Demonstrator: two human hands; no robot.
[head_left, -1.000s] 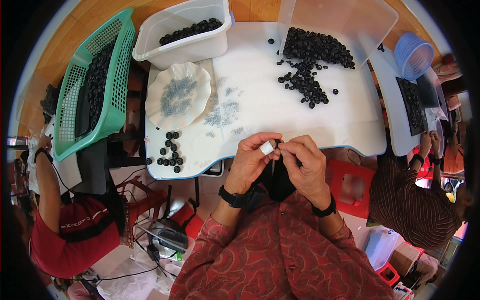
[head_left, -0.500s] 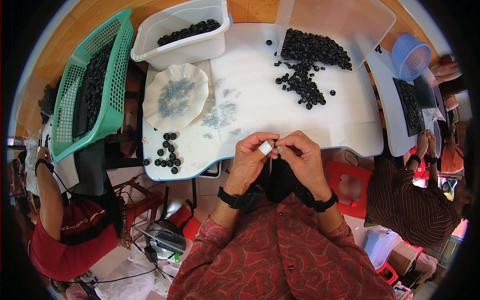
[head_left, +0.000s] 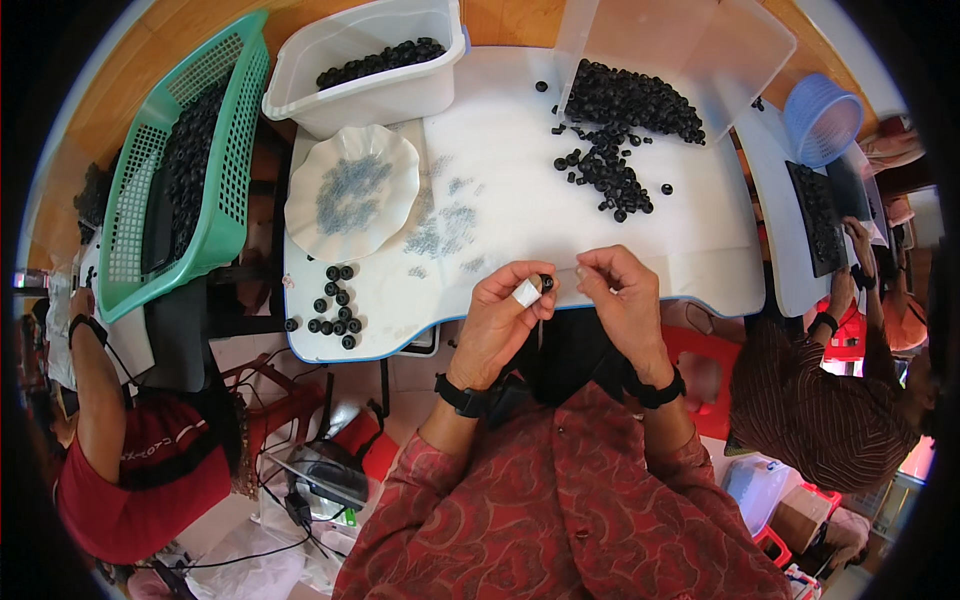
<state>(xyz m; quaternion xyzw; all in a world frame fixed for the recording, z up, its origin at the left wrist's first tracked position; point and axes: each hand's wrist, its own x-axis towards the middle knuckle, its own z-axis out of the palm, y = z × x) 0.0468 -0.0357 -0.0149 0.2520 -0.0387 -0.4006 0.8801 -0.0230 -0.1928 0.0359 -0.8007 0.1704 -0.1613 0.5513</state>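
Near the table's front edge, my left hand (head_left: 495, 322) grips a small round black part (head_left: 546, 283) between thumb and fingers. White tape (head_left: 527, 292) is wrapped round one of its digits. To the right, and apart from the part, my right hand (head_left: 630, 300) has its thumb and forefinger closed in a pinch. Whatever its fingertips hold is too small to make out. On the left front of the table stand several finished-looking round black parts (head_left: 343, 298). Behind them, a scalloped white plate (head_left: 400, 205) holds a heap of tiny clear-grey pieces (head_left: 352, 195).
More tiny pieces (head_left: 440, 232) lie beside the plate. A black heap (head_left: 615, 185) spills from a tipped clear bin (head_left: 680, 45). A white tub (head_left: 390, 95) and green basket (head_left: 235, 190) hold black parts. Co-workers sit left (head_left: 140, 480) and right (head_left: 830, 400).
My right hand has drawn away to the right from my left hand. The black part in my left hand now shows plainly. The right co-worker's hands have shifted.
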